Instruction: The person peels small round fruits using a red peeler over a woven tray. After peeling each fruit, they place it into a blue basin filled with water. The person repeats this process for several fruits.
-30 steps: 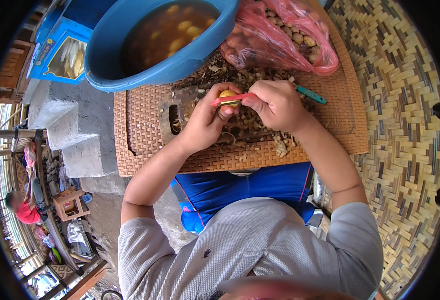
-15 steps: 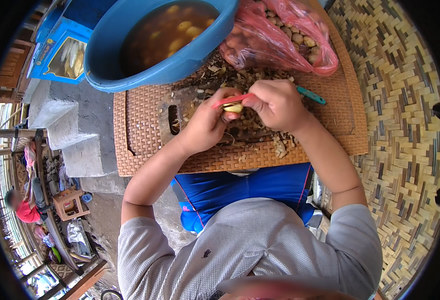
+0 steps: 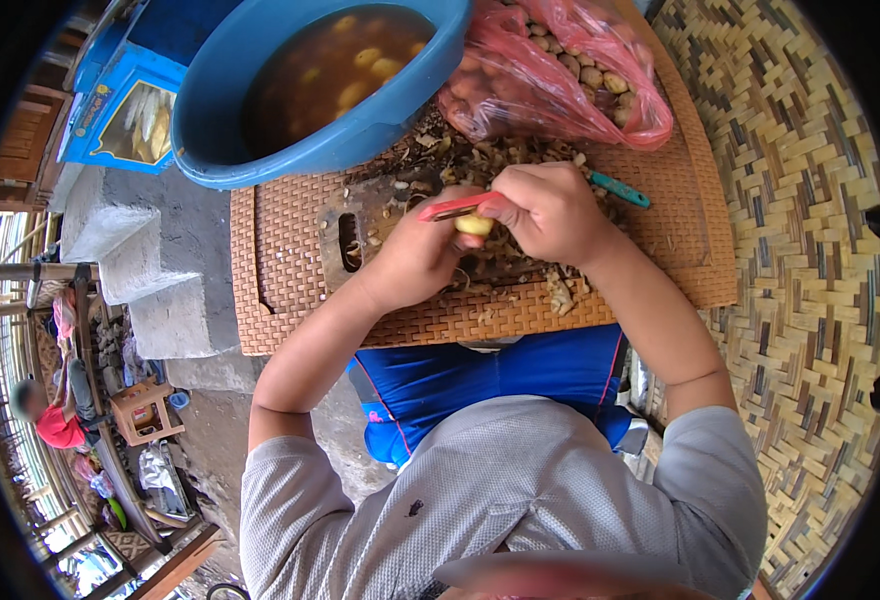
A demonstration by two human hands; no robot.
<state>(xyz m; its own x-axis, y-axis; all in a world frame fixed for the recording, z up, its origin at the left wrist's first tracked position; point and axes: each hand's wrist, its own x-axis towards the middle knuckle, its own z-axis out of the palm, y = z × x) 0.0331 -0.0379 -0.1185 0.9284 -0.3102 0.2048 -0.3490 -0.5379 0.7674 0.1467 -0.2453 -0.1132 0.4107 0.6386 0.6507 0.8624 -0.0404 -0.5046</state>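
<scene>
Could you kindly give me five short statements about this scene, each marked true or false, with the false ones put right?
1. The right hand holds a red peeler. True.
2. The left hand holds the teal-handled tool. False: it holds a pale potato, while that tool lies on the woven table.
3. The blue basin contains brownish water with potatoes in it. True.
4. The red plastic bag is to the left of the basin in the picture. False: it is to the right.
5. Peelings lie scattered on the table. True.
</scene>
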